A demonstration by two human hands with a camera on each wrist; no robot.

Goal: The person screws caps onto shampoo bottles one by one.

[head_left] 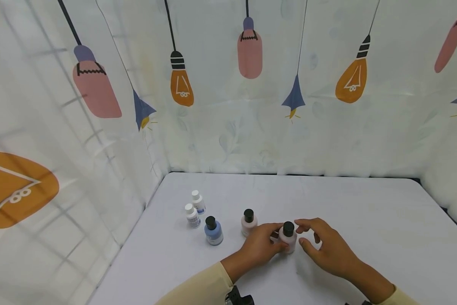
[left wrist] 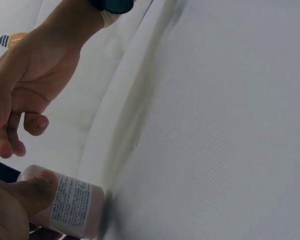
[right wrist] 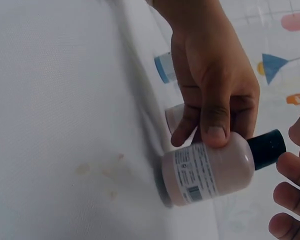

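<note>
My left hand point(head_left: 261, 245) grips a pale pink bottle point(head_left: 288, 243) with a black cap, thumb on one side and fingers on the other; it stands upright on the table. In the right wrist view the bottle's printed label point(right wrist: 195, 172) faces the camera, with the thumb at its shoulder. Close to the black cap point(head_left: 288, 228), on its right, my right hand point(head_left: 325, 250) hovers with fingers loosely bent, holding nothing. Just behind the left hand stands a second pink bottle point(head_left: 248, 224), also black-capped and partly covered by that hand.
A blue bottle point(head_left: 213, 233) with a black cap stands left of the pink ones. Farther left are two small white bottles, one nearer point(head_left: 192, 217) and one behind point(head_left: 198, 202). The white table point(head_left: 365, 212) meets a patterned cloth wall point(head_left: 220, 140) at the back and sides.
</note>
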